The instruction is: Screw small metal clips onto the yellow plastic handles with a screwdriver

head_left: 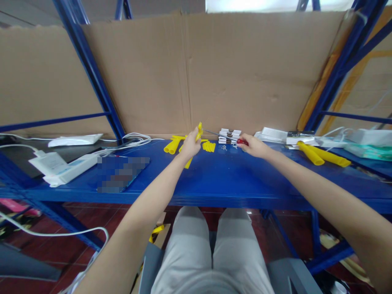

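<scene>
My left hand [192,143] is closed around a yellow plastic piece [200,130], whose top sticks up past the fingers and whose lower end shows below the hand. In my right hand [252,146] is a screwdriver [243,141] with a red handle. Its thin shaft points left, the tip close to the yellow piece; whether they touch I cannot tell. Beneath the shaft lie small yellow parts [208,147] and little metal screws [224,147]. A stack of white and black pieces [229,134] stands behind. More yellow tubular pieces [173,145] lie left of my left hand.
The blue shelf [232,175] has a cardboard sheet [245,73] at its back and blue metal posts [92,69] at the sides. A white power strip [73,168], cables and a blurred flat panel [122,173] lie left. Yellow tubes [321,156] and white packets [271,134] lie right.
</scene>
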The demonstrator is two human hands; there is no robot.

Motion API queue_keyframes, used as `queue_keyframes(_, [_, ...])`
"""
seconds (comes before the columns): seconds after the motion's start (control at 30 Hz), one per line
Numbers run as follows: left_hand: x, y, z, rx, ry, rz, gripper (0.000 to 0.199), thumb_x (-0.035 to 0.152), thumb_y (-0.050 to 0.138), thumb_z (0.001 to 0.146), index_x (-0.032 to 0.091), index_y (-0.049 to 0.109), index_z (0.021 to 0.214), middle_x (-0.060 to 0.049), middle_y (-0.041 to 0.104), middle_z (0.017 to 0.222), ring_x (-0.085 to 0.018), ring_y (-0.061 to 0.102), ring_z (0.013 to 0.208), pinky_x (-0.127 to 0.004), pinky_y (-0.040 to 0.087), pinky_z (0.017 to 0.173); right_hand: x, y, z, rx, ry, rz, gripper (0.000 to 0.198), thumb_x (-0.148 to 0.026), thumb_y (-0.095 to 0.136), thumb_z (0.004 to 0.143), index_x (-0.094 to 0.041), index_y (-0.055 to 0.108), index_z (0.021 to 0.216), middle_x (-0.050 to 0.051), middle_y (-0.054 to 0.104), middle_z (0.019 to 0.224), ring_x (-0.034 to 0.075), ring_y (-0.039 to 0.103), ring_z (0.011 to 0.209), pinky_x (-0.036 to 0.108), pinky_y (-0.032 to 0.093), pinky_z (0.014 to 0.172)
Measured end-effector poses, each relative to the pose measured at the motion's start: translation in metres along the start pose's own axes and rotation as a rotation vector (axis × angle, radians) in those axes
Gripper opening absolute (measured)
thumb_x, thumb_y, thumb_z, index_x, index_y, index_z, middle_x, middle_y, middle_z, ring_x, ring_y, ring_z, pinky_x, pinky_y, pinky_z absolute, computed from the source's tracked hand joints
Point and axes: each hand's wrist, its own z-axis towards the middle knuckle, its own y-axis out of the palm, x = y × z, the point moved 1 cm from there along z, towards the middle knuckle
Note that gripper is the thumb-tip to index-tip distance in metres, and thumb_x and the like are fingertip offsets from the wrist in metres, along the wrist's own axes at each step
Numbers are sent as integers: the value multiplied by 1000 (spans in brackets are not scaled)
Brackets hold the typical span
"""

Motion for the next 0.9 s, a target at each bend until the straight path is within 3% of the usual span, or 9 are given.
queue_keyframes(0.1, [0,1,0,-3,16,-7,56,6,50,79,10,44,134,-15,49,137,-28,39,131,-45,24,113,1,1,-3,3,26,37,15,-31,52,83,-18,53,90,9,65,83,20,60,71,29,43,64])
queue_keyframes(0.27, [-5,2,0,-1,32,-35,56,9,49,81,15,43,136,-12,48,139,-27,38,132,-46,23,113,-5,4,-3,-73,-19,82,17,-26,42,88,-17,55,85,13,66,89,21,60,77,30,43,69])
queue_keyframes(0.43, [-4,2,0,-4,17,-11,57,6,50,78,13,45,135,-12,49,137,-27,39,131,-46,24,113,-5,5,-5,-48,16,112,18,-31,47,85,-18,52,75,9,64,78,20,58,71,29,43,65])
queue_keyframes(0.6, [-1,1,0,-10,17,-27,59,5,50,77,15,45,135,-11,49,137,-27,38,132,-46,23,113,2,9,-6,18,49,212,17,-35,53,80,-18,52,83,6,64,79,18,58,70,29,44,64])
queue_keyframes(0.7, [-1,1,0,-2,24,-38,59,5,50,77,17,45,134,-11,50,137,-27,39,132,-46,23,113,1,10,-7,-25,49,222,19,-34,50,83,-17,55,88,8,65,82,19,58,72,30,45,66])
queue_keyframes(0.8, [-2,1,0,-9,8,-27,58,5,50,77,14,46,134,-12,50,137,-27,41,130,-46,25,113,-4,7,-9,-85,19,190,23,-34,44,86,-17,58,85,10,66,82,21,59,74,31,44,69])
queue_keyframes(0.9, [-1,1,0,-18,-4,-18,57,5,49,77,13,46,133,-12,50,137,-27,42,129,-45,26,112,-6,5,-11,-62,15,178,22,-36,46,84,-17,56,77,8,64,77,20,58,70,30,43,66])
